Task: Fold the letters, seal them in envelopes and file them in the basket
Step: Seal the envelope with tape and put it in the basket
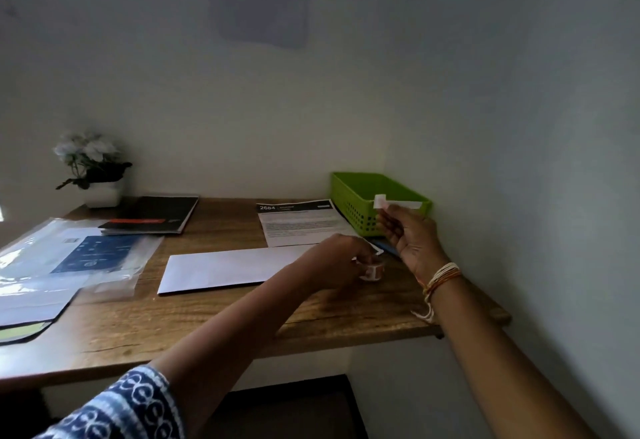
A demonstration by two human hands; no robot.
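Here, green basket (353, 196) with unseen contents; left hand (332, 262) around tape roll (372, 270), right hand (412, 234) pinching tape strip (398, 203).

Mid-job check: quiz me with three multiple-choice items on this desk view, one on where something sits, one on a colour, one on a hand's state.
1. Where is the basket?
A. far right corner of the desk, by the wall
B. near left edge
C. on the floor

2. What colour is the basket?
A. blue
B. green
C. red

3. What is the right hand doing?
A. lying flat on the envelope
B. hanging idle
C. pinching a strip of tape held up in front of the basket

Answers:
1. A, it stands where the desk meets the right wall.
2. B, its perforated walls are bright green.
3. C, the fingertips grip one end of the pale strip, while the left hand holds the tape roll on the desk.
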